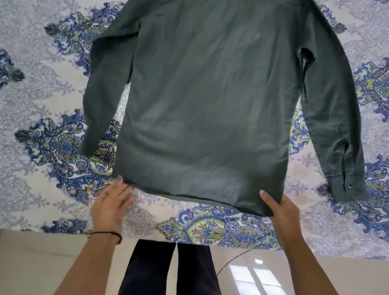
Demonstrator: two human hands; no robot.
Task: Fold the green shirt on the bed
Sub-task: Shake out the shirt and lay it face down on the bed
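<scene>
I see the green shirt point(208, 96) spread back-up on the bed point(28, 83), hem at the near edge, both sleeves splayed outward. Right hand point(282, 213) pinches the hem's right corner, thumb on top. Left hand point(112, 201) lies flat, fingers loose, its grip holding nothing, fingertips touching the left corner. Patterned bedspread lies bare either side. Glossy tiled floor point(317, 290) below.

Dark green shirt point(208, 96) — blue-and-white paisley bedspread point(28, 83)
</scene>
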